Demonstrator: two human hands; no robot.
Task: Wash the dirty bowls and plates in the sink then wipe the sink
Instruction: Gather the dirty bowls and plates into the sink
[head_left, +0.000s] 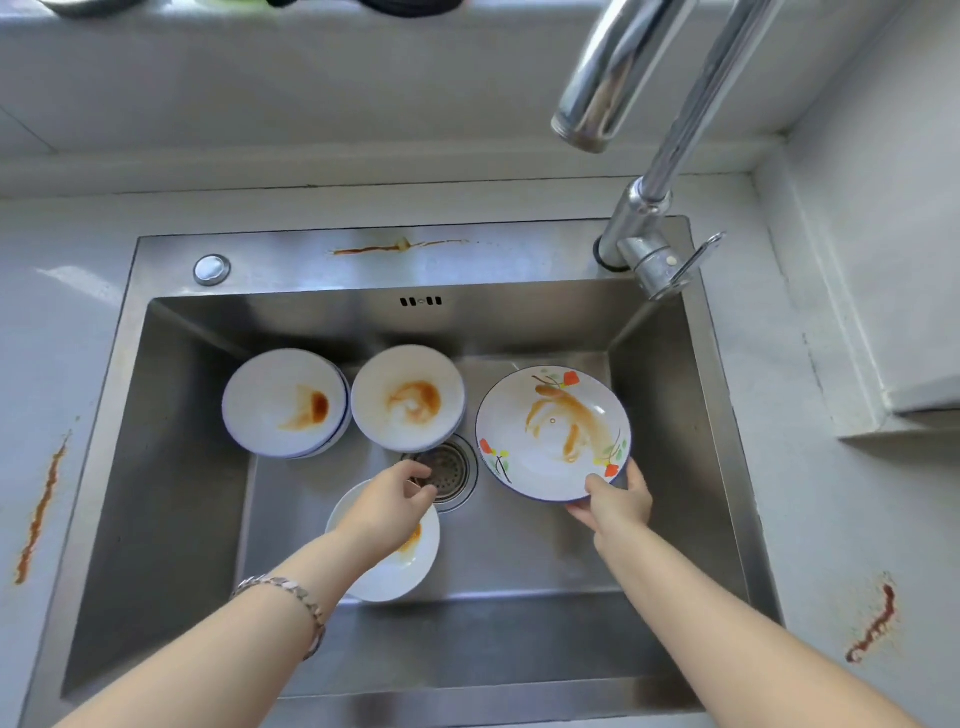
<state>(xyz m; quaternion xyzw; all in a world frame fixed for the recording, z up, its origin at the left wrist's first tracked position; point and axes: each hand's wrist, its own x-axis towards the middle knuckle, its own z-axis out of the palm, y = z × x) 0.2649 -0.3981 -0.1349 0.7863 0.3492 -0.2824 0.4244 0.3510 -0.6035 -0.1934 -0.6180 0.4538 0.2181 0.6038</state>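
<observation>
Dirty dishes, all lying in the stainless steel sink (171, 467). Left: stacked white blue-rimmed bowls (283, 402); beside them, a second sauce-stained white bowl (408, 397). Front: plain white bowl (395, 577) under the left hand (389, 504), fingers curled by the round drain strainer (452, 467) (grip unclear). Right: flower-painted white plate (553, 431), rim pinched by the right hand (618, 504). Step: lifting a first dish. Next, probably, the chrome tap (592, 93) must run.
</observation>
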